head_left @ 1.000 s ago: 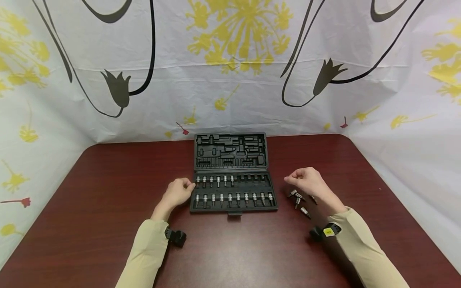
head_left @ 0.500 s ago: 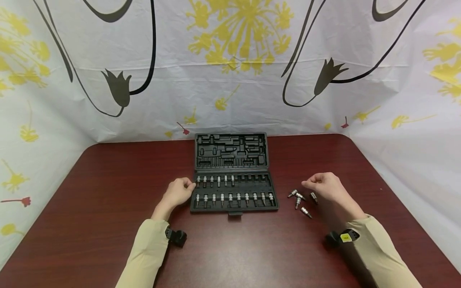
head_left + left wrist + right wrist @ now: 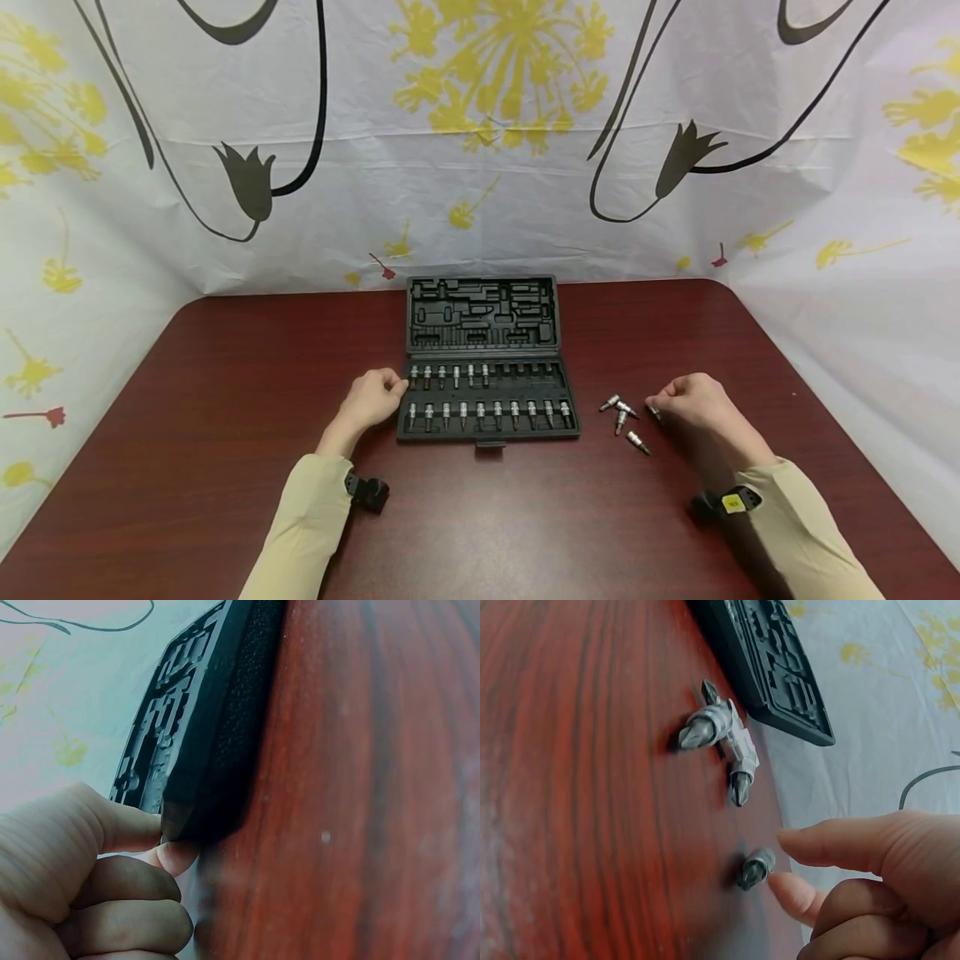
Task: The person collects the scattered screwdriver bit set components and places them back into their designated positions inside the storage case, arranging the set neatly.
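Observation:
An open black socket case (image 3: 487, 392) lies on the table, with silver bit sockets standing in two rows of its tray. My left hand (image 3: 371, 396) pinches the case's left side wall between thumb and forefinger, as the left wrist view shows. At the right, my right hand (image 3: 697, 400) is beside a loose bit socket (image 3: 756, 868). Its thumb and forefinger are parted close to that bit socket, while the other fingers are curled in. Several more bit sockets (image 3: 621, 421) lie loose between this hand and the case.
The upper row's right-hand slots (image 3: 525, 369) hold no bit sockets. The case's moulded lid (image 3: 483, 312) stands raised at the back. A patterned white sheet (image 3: 480, 208) hangs behind the dark red table (image 3: 262, 358).
My right hand has moved away from the case, to the right and then down to the rightmost loose bit socket. The left hand has stayed at the case.

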`<state>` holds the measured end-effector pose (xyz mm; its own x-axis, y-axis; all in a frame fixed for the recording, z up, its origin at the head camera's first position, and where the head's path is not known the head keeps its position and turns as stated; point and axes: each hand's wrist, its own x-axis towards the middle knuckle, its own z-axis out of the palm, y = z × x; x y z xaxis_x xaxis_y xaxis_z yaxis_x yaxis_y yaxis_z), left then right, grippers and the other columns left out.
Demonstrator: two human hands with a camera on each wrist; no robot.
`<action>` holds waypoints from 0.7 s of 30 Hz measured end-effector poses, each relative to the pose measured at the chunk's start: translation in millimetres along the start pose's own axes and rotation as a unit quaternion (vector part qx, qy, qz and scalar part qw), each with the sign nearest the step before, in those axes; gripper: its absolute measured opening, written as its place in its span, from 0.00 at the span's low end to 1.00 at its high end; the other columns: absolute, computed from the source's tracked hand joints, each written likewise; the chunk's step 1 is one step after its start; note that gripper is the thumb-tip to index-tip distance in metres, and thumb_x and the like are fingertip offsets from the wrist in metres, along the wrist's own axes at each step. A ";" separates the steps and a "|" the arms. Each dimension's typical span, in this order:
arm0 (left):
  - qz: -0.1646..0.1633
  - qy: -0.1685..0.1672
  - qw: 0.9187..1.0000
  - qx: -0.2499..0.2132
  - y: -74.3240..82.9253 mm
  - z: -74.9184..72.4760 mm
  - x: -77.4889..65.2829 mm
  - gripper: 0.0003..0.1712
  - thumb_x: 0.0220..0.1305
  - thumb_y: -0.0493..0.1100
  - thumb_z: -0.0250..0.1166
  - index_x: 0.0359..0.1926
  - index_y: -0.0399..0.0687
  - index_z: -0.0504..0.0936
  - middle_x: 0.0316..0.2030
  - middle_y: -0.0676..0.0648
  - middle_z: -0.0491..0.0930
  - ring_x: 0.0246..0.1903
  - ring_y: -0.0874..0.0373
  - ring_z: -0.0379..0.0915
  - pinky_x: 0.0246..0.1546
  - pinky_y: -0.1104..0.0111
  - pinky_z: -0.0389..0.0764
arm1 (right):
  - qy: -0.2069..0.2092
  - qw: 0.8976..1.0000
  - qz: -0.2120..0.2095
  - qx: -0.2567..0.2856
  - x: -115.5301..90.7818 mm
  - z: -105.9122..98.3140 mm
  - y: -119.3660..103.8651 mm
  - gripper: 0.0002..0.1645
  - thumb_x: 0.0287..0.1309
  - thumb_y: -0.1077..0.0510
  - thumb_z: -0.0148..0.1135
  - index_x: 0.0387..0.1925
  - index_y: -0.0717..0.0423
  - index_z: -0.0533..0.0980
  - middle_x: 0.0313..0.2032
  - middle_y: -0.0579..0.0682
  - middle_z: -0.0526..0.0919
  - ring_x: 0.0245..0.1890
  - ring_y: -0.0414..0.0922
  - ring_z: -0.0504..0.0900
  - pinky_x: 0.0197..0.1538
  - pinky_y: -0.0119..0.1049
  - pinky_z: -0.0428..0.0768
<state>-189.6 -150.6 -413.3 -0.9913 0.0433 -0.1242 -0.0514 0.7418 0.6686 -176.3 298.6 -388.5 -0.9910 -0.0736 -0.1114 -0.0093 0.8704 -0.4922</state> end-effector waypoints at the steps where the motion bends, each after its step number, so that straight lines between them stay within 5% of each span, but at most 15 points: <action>1: 0.001 0.001 1.000 0.001 0.1 -0.1 0.0 0.11 0.66 0.42 0.56 0.27 0.43 0.75 0.21 0.47 0.70 0.21 0.56 0.63 0.24 0.66 0.63 | -0.005 1.000 0.002 -0.003 -0.5 -0.3 0.4 0.16 0.51 0.50 0.66 0.18 0.58 0.80 0.18 0.41 0.76 0.22 0.40 0.66 0.26 0.35 0.65; 21: -0.006 -0.005 1.000 -0.003 -0.8 0.8 0.7 0.11 0.67 0.43 0.56 0.28 0.43 0.75 0.22 0.47 0.70 0.20 0.56 0.61 0.23 0.66 0.62 | -0.024 1.000 0.021 -0.001 4.3 4.0 1.2 0.19 0.52 0.53 0.62 0.12 0.58 0.76 0.11 0.39 0.67 0.18 0.40 0.64 0.24 0.35 0.64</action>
<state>-190.2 -150.6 -414.5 -0.9894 0.0404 -0.1396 -0.0647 0.7377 0.6720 -180.0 297.4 -393.0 -0.9831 -0.0603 -0.1726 0.0313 0.8745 -0.4841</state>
